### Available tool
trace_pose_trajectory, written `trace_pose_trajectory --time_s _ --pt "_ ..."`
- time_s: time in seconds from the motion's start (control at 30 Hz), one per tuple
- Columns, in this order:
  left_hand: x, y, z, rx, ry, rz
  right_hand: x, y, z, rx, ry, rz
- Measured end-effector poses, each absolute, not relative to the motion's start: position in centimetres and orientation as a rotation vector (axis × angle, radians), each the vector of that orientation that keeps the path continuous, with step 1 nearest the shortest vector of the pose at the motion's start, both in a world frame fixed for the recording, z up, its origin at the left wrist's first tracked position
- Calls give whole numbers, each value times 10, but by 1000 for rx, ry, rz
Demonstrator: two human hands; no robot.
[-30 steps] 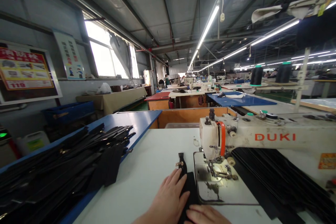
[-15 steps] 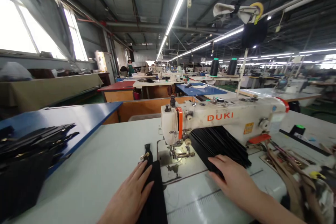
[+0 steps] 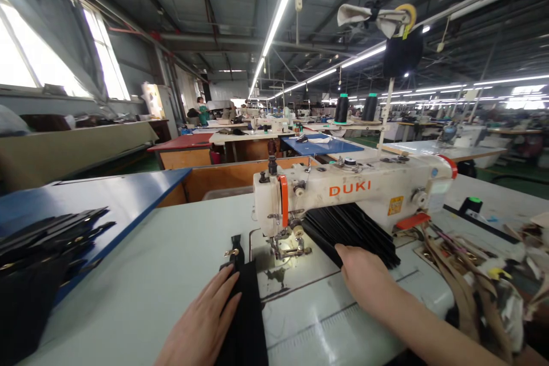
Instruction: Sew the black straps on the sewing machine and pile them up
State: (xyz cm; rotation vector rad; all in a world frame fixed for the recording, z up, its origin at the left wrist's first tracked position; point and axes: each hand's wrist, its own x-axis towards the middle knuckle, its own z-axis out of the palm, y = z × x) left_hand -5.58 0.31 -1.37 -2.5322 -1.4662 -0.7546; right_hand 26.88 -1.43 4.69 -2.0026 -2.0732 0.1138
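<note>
My left hand (image 3: 209, 314) lies with its fingers stretched out on a long black fabric piece (image 3: 251, 314), left of the needle. A metal buckle (image 3: 232, 252) sits on a short black strap at the piece's far end. Under the arm of the white sewing machine (image 3: 369, 180) lies a fanned stack of black fabric pieces (image 3: 349, 229). My right hand (image 3: 364, 277) is closed on the near edge of this stack, its fingertips partly hidden. Between the two hands, the lit presser foot (image 3: 289, 249) has no fabric under it that I can make out.
On a blue table (image 3: 141, 206) at left lies a pile of black pieces with metal fittings (image 3: 47, 263). Tan straps and scraps (image 3: 472, 291) crowd the right side. Two black thread cones (image 3: 342, 108) stand behind the machine. A person (image 3: 203, 111) is far back.
My right hand's fingers have gone from lying along the stack's edge to curling round it. My left hand stays on its piece. The whole view has shifted slightly.
</note>
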Motion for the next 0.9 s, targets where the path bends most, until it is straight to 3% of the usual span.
trace_pose_trajectory --time_s 0.33,0.6,0.9 --pt "-66 13 -24 -2501 -1356 -842 306 -27 40 -1645 -1572 699" --pt "-64 13 -18 -2451 -1291 -954 311 -67 39 -1374 -1303 928" --pt "-21 -40 17 -2598 -855 -862 296 -114 35 -1345 -1284 1001"
